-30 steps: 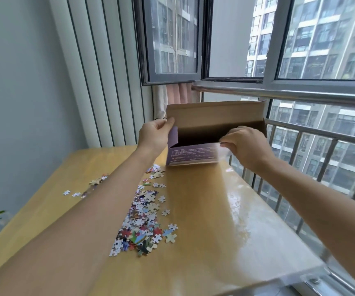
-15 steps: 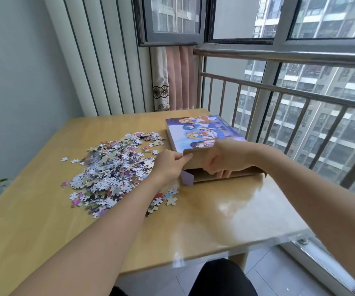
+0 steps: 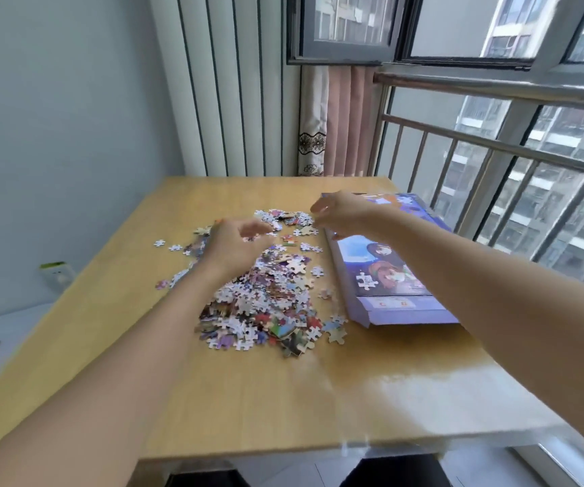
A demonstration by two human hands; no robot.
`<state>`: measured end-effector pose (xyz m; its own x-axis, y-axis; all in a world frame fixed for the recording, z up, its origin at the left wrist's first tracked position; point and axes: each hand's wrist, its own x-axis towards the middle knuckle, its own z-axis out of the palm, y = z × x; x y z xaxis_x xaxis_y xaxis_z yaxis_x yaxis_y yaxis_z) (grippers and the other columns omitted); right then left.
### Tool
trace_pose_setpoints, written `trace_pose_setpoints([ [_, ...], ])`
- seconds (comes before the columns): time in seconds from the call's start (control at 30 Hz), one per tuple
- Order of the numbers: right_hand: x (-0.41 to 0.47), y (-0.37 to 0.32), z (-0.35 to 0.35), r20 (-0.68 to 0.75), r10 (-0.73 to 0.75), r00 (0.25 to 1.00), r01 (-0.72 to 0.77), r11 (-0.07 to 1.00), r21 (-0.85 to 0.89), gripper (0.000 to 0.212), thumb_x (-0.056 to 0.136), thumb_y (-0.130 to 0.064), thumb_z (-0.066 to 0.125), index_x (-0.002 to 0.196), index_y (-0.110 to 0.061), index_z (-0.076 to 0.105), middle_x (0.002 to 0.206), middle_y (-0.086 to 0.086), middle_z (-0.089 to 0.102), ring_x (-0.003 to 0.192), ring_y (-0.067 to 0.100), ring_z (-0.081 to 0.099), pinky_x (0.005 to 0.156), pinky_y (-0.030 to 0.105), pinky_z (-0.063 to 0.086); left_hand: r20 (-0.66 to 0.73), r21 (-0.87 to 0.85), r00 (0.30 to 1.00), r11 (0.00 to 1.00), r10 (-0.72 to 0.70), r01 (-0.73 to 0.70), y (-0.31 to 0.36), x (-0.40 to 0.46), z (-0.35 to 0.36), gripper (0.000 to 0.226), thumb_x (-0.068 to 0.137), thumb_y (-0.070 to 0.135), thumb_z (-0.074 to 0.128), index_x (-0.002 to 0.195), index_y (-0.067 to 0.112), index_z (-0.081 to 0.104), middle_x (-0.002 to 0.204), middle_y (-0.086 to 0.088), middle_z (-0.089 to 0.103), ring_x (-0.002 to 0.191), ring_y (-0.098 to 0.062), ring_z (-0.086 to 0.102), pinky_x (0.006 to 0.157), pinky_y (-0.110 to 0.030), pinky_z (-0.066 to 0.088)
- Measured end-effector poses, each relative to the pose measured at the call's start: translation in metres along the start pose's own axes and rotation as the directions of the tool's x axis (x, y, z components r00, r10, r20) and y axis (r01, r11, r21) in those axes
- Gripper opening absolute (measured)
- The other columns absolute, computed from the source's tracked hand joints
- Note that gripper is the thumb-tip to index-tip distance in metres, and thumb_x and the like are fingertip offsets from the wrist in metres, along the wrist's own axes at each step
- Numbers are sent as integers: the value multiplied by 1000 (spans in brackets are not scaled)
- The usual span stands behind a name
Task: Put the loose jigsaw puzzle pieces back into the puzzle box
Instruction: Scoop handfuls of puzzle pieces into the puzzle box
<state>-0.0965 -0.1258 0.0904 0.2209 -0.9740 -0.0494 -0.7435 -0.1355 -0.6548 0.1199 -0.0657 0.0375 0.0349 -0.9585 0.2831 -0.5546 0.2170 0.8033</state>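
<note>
- Nearest, at the bottom of the frame, two bare forearms reach forward over a wooden table (image 3: 234, 391), whose right half shines with glare.
- Just past them, in the middle of the frame, a pile of loose puzzle pieces (image 3: 266, 297) lies on the table, with a few strays to the left (image 3: 159, 243) and near the box corner (image 3: 336, 333).
- Right of the pile, the puzzle box (image 3: 385, 275) lies flat, picture side up, its purple end flap toward the viewer; one white piece (image 3: 366, 280) rests on top of it.
- Over the far part of the pile, the left hand (image 3: 237, 242) is held with fingers loosely curled; it is blurred, and whether it holds any pieces cannot be told.
- Slightly farther, the right hand (image 3: 341, 212) hovers over the box's far left edge and the pile's far end, fingers bent downward; its grip cannot be told either.
- Beyond the table, a pink curtain (image 3: 345, 121) hangs at upper centre, beside a ribbed white panel (image 3: 234, 86).
- Farthest, at upper right, a metal railing (image 3: 494, 145) and windows show apartment blocks outside.
</note>
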Motion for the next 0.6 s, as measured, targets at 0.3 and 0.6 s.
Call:
trace_pose_setpoints([
  [0.3,135,8,57,137,167,976,-143,975,-168,72,104,-57,34,152,-4,35,157,16,36,143,31,36,113,39,30,-248,371,912,838,-326,401,-135,66,-55,73,93,66,47,151,24,39,159,-8,35,147,-31,29,119,-48,27],
  [0.6,200,25,95,105,190,976,-177,977,-118,87,91,-81,25,161,-30,14,168,7,14,153,35,15,122,57,14,-93,306,901,849,-424,431,-175,123,-51,76,93,74,33,155,32,31,162,0,30,149,-27,27,121,-46,22],
])
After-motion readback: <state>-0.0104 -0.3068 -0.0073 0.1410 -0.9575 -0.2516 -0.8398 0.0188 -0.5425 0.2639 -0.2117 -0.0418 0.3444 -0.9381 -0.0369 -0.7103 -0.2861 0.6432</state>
